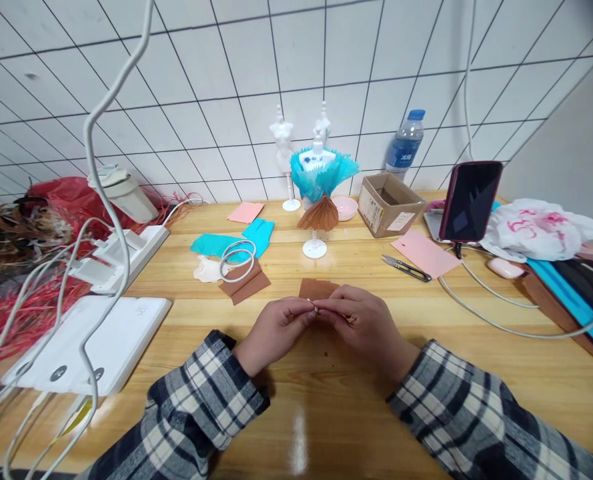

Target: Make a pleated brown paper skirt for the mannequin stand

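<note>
While a brown sheet (pixel 318 288) lies just beyond, left hand (pixel 279 327) and right hand (pixel 371 321) tightly pinch a tiny object (pixel 316 309) (identity unclear) between them.

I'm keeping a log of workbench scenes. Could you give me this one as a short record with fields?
Left hand: pinches a tiny item, too small to identify
Right hand: fingertips close on the same item
Just beyond hands: brown sheet
Left of centre: two rings, overlapping
Back: small mannequin dressed in blue and brown; bottle
Right: snips, open box, upright phone
</note>
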The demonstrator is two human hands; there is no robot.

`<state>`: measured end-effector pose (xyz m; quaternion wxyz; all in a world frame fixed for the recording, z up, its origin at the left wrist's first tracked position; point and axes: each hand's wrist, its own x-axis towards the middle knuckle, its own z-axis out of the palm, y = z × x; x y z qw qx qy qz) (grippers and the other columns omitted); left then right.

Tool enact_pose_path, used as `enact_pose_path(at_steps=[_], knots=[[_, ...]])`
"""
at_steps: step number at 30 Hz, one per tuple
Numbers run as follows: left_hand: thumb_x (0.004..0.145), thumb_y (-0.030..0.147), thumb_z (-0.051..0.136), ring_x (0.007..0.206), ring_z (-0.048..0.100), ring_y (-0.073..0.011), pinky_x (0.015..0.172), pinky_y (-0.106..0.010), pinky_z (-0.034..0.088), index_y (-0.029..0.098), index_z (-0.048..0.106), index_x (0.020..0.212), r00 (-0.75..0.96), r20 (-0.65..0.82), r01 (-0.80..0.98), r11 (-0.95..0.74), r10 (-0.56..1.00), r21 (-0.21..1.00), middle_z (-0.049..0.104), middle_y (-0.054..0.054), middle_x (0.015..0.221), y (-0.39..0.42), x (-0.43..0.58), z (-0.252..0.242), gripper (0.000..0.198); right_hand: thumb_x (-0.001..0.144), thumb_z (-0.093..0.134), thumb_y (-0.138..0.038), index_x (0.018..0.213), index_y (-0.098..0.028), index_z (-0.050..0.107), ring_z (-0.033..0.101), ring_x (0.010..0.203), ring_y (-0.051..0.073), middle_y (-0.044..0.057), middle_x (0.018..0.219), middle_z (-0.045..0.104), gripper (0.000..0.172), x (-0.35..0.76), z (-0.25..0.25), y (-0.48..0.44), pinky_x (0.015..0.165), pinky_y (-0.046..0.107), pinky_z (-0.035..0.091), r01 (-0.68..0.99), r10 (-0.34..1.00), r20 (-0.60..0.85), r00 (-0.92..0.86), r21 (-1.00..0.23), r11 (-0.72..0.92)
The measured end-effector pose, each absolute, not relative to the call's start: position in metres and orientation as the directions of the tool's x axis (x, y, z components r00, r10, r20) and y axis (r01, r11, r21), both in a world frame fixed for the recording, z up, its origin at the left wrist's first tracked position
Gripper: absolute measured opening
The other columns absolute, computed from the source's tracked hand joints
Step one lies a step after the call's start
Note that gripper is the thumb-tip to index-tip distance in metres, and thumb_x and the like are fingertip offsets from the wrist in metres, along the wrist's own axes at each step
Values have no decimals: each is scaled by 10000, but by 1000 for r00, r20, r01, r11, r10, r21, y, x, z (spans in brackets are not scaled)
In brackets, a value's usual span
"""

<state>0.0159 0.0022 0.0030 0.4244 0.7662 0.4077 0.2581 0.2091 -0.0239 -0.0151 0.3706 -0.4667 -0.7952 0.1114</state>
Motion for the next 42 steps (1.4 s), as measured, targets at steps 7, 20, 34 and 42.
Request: enact_pose_path(at_steps=[7,20,34,42], knots=[[865,275,595,830,676,-184,773,-267,511,182,752,899,496,57,381,-276,866,883,758,-43,896,1,15,3,186,933,535,-281,1093,-266,716,616,782,133,31,895,701,242,208,-16,-26,712,256,476,680,791,522,-320,-455,576],[844,331,610,803,681,-201,748,-272,521,153,760,864,440,0,374,-183,898,909,766,-53,858,0,14,3,233,943,516,-254,1148,-241,686,610,783,132,36,890,699,267,204,-12,-31,714,251,472,695,742,559,-370,-364,620],[879,243,535,877,683,-192,809,-266,513,198,751,1032,530,-28,322,-171,848,931,764,-21,961,4,13,3,268,959,488,-263,1150,-242,680,599,758,120,23,868,678,271,205,-14,-30,673,237,452,697,791,507,-343,-427,576],[911,279,518,956,670,-194,883,-290,501,207,724,1081,552,26,350,-259,834,900,742,-37,1064,4,14,0,277,935,532,-265,1130,-244,673,617,833,137,25,941,685,241,205,-11,-29,736,247,469,701,828,496,-262,-491,517]])
